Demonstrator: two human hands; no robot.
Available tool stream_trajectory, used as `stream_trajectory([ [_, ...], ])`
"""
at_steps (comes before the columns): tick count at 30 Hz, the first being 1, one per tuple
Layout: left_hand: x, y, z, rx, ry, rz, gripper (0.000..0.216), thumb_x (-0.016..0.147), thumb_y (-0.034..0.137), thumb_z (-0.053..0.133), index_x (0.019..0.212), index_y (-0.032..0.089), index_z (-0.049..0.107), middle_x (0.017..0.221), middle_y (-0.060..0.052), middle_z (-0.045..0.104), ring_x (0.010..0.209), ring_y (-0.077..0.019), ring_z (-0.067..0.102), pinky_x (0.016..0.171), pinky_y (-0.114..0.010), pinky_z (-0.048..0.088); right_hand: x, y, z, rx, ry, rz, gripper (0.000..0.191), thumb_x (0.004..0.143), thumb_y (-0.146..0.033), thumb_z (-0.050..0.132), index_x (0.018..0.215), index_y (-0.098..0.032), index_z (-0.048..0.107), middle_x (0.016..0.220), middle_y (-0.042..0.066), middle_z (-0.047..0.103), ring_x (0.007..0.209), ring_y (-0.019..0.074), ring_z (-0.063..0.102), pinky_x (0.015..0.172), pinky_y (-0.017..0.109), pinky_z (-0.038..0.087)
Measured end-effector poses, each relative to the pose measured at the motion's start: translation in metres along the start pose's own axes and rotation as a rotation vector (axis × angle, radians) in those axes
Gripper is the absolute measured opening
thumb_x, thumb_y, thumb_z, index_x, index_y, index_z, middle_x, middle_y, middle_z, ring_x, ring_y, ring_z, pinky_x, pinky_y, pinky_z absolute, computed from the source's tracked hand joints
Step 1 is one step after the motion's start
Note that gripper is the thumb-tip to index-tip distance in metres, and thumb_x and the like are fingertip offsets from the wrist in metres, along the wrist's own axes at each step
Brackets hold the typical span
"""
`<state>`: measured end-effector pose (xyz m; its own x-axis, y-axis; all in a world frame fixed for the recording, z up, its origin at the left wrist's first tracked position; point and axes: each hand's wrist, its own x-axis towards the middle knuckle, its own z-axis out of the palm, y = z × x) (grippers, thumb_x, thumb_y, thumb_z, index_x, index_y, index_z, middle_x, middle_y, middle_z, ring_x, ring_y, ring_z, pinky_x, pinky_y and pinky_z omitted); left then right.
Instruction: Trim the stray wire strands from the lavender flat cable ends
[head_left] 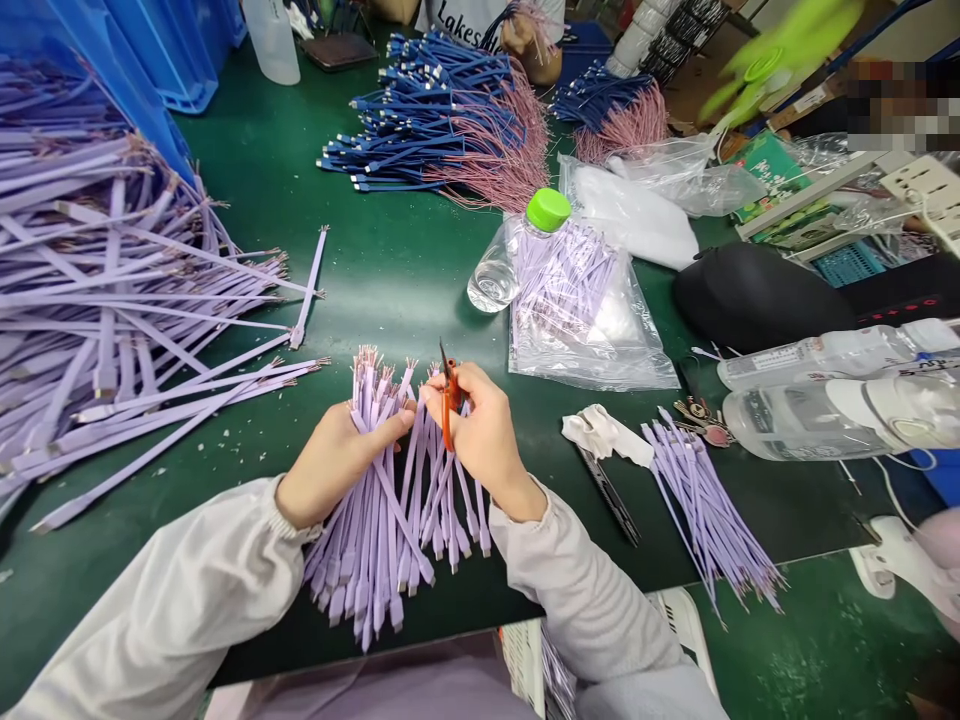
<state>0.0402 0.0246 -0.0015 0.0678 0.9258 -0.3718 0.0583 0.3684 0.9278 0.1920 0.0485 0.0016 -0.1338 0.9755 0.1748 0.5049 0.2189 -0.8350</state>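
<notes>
Cables [364, 560], purple and flat, lie fanned on the worktop [390, 270] in the head view, bare-wire ends facing away. The left grip [349, 450] is closed round most of them; the right grip [480, 415] curls round orange scissors [448, 425] beside those ends. Good handling calls for a firm left hold, blades angled clear of both thumbs.

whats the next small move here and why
Probably use the right hand to draw one of the nearby lilac cables toward the left hand. The left hand grips a bundle near its bare wire ends, while the right, holding an orange-handled cutter, has its fingertips near cables lying outside that grip.
</notes>
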Motion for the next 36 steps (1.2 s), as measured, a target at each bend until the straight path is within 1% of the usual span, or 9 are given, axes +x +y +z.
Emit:
stream_trajectory([
  [3,0.000,-0.001,-0.001,0.027,-0.002,-0.004,0.037,0.071,0.047,0.062,0.090,0.016,0.072,0.078,-0.004,0.071,0.071,-0.0200,0.063,0.075,-0.032,0.048,0.002,0.003,-0.004,-0.080,0.065,-0.015,0.008,0.080,-0.019,0.055,0.082,-0.016,0.063,0.071,-0.001,0.048,0.063,0.0113,0.045,0.062,0.025,0.041],
  [7,0.000,0.001,-0.001,0.091,0.008,-0.008,0.035,0.071,0.047,0.061,0.080,0.015,0.073,0.064,-0.002,0.066,0.068,-0.0198,0.060,0.068,-0.029,0.047,0.002,0.000,-0.006,-0.045,0.035,-0.167,0.026,0.082,-0.012,0.050,0.102,-0.018,0.064,0.076,0.001,0.051,0.065,0.0119,0.047,0.065,0.026,0.043],
  [10,0.000,0.003,0.000,0.119,0.013,0.014,0.031,0.069,0.046,0.062,0.067,0.016,0.069,0.061,-0.001,0.064,0.062,-0.0181,0.057,0.062,-0.027,0.045,0.002,-0.004,-0.004,-0.020,0.000,-0.266,0.031,0.081,-0.009,0.048,0.104,-0.021,0.065,0.081,0.002,0.054,0.071,0.0130,0.051,0.068,0.027,0.046],
  [14,0.001,0.004,0.000,0.136,0.001,0.027,0.028,0.069,0.044,0.062,0.066,0.017,0.068,0.060,0.000,0.063,0.060,-0.0177,0.057,0.061,-0.027,0.044,0.002,-0.006,-0.002,-0.079,0.041,-0.310,0.028,0.082,-0.010,0.047,0.099,-0.019,0.067,0.081,0.004,0.055,0.076,0.0155,0.054,0.071,0.029,0.047],
  [17,0.001,0.003,0.000,0.151,-0.009,0.037,0.027,0.068,0.044,0.063,0.065,0.017,0.067,0.063,-0.001,0.066,0.066,-0.0202,0.061,0.066,-0.028,0.046,0.003,-0.006,-0.001,-0.053,0.108,-0.210,0.017,0.082,-0.017,0.052,0.091,-0.018,0.067,0.077,0.003,0.055,0.071,0.0145,0.053,0.068,0.028,0.046],
  [21,0.001,0.001,0.001,0.190,0.000,0.092,0.028,0.065,0.043,0.067,0.074,0.017,0.069,0.075,-0.003,0.071,0.075,-0.0231,0.064,0.075,-0.030,0.047,0.008,-0.005,0.001,0.120,0.055,0.032,0.013,0.079,-0.028,0.059,0.077,-0.017,0.062,0.071,0.000,0.055,0.064,0.0123,0.052,0.063,0.026,0.044],
  [25,0.001,0.000,0.000,0.190,0.019,0.103,0.025,0.066,0.042,0.067,0.073,0.018,0.069,0.077,-0.004,0.072,0.078,-0.0229,0.065,0.079,-0.031,0.048,0.010,0.003,0.000,0.103,0.064,0.072,0.015,0.080,-0.029,0.056,0.071,-0.017,0.059,0.070,0.001,0.057,0.064,0.0125,0.052,0.064,0.026,0.043],
  [30,0.003,0.000,-0.004,0.072,0.064,0.061,0.027,0.062,0.042,0.071,0.073,0.018,0.069,0.081,-0.005,0.072,0.081,-0.0230,0.064,0.081,-0.033,0.048,0.001,0.006,-0.005,-0.047,0.092,-0.144,0.020,0.081,-0.015,0.050,0.094,-0.018,0.065,0.075,0.002,0.057,0.068,0.0136,0.052,0.066,0.027,0.044],
  [36,0.003,-0.001,-0.007,-0.005,0.039,0.017,0.028,0.062,0.042,0.072,0.072,0.017,0.067,0.076,-0.003,0.067,0.077,-0.0210,0.060,0.076,-0.032,0.046,-0.007,0.005,-0.004,-0.018,-0.039,-0.341,0.024,0.077,-0.006,0.047,0.083,-0.020,0.066,0.067,0.000,0.053,0.066,0.0135,0.051,0.061,0.026,0.043],
])
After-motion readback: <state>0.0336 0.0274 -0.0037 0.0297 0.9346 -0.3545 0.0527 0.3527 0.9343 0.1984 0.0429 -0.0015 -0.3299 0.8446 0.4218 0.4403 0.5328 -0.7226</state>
